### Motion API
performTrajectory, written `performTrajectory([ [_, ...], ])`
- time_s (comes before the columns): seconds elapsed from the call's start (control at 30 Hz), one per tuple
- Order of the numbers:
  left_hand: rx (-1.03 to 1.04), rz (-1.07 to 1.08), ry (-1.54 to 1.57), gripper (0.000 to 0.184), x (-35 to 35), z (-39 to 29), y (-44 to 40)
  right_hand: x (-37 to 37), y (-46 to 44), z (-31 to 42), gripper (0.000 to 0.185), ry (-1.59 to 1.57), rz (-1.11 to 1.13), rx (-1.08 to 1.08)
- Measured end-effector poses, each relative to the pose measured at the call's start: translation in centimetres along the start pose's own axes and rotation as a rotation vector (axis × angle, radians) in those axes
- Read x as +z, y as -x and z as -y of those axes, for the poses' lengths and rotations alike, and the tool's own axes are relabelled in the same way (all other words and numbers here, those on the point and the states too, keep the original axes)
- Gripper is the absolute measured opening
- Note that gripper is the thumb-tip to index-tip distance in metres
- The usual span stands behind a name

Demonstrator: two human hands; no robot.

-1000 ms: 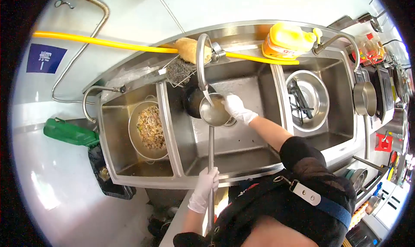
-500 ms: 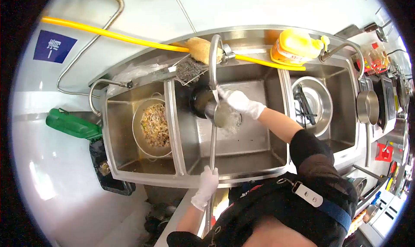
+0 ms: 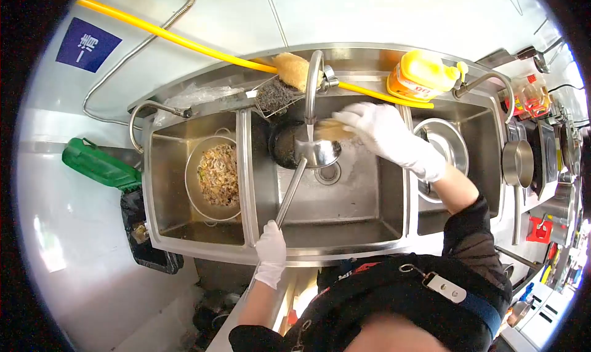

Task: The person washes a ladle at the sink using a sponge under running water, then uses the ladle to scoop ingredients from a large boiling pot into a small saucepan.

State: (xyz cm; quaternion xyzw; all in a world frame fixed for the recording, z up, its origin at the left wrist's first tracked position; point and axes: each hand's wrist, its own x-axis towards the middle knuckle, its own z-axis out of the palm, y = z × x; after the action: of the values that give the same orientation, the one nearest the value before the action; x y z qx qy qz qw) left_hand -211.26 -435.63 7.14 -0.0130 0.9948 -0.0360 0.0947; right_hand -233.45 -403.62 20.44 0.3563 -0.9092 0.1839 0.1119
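My left hand (image 3: 271,246), in a white glove, is wrapped round the long handle of a metal ladle (image 3: 291,194) at the sink's front edge. The ladle's shiny bowl lies under the curved faucet (image 3: 313,87) in the middle basin, with a short stream of water coming down on it. Just right of the bowl, my gloved right hand (image 3: 388,133) is closed on a tan scrubbing pad (image 3: 333,130), partly hidden by the fingers and slightly blurred. A dark round pan (image 3: 282,144) sits behind the ladle bowl, partly covered by it.
The left basin holds a strainer (image 3: 189,183) of food scraps; the right one holds a metal bowl (image 3: 458,152). Along the back ledge are a steel scouring pad (image 3: 274,98), a tan sponge (image 3: 292,70), a yellow hose (image 3: 166,32) and a yellow jug (image 3: 418,75).
The ladle handle has swung from upright to slanted, its lower end going left with my left hand. My right hand has moved rightward off the bowl, showing the tan pad; the water splash has gone.
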Motion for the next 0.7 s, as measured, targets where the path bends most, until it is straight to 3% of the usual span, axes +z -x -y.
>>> performTrajectory([
  [0.13, -0.039, 0.136, 0.300, 0.023, 0.3, 0.1, 0.5, -1.1, -9.0, 3.9, 0.009, 0.105, -0.142, -0.151],
  [0.2, -0.082, 0.248, 0.576, 0.023, 0.2, -0.3, 1.0, 2.9, -12.8, 3.7, 0.008, 0.123, -0.322, -0.227],
  [0.23, -0.206, 0.409, 0.849, 0.024, -0.3, -0.5, 0.9, 2.4, -13.8, 5.1, 0.016, 0.379, -0.026, -0.097],
  [0.33, -0.575, 0.920, 1.647, 0.026, -3.9, -1.2, 0.4, 10.7, -16.0, 4.4, 0.026, 0.780, 0.038, 0.068],
  [0.4, -0.595, 1.059, 1.864, 0.028, -4.3, -0.8, 0.2, 12.0, -15.9, 4.2, 0.031, 0.819, -0.032, 0.066],
  [0.43, -0.610, 1.135, 1.966, 0.028, -3.4, 0.0, 0.1, 10.4, -15.6, 4.6, 0.029, 0.841, -0.231, -0.028],
  [0.47, -0.630, 1.212, 2.067, 0.028, -2.5, 0.6, 0.1, 8.7, -14.6, 4.8, 0.023, 0.461, -0.106, -0.107],
  [0.53, -0.620, 1.234, 2.022, 0.028, -2.0, 0.7, 0.1, 2.6, -10.7, 6.2, 0.017, 0.041, -0.255, -0.121],
  [0.6, -0.611, 1.212, 1.991, 0.027, -2.6, 0.3, 0.1, 0.9, -6.0, 4.2, 0.015, -0.013, -0.348, 0.040],
  [0.67, -0.626, 1.108, 1.871, 0.026, -3.0, -0.4, 0.1, 4.3, -3.1, -0.9, 0.015, -0.071, -0.549, 0.345],
  [0.7, -0.644, 1.061, 1.801, 0.026, -3.2, -0.6, 0.6, 6.7, -2.3, -3.7, 0.015, -0.040, -0.436, 0.486],
])
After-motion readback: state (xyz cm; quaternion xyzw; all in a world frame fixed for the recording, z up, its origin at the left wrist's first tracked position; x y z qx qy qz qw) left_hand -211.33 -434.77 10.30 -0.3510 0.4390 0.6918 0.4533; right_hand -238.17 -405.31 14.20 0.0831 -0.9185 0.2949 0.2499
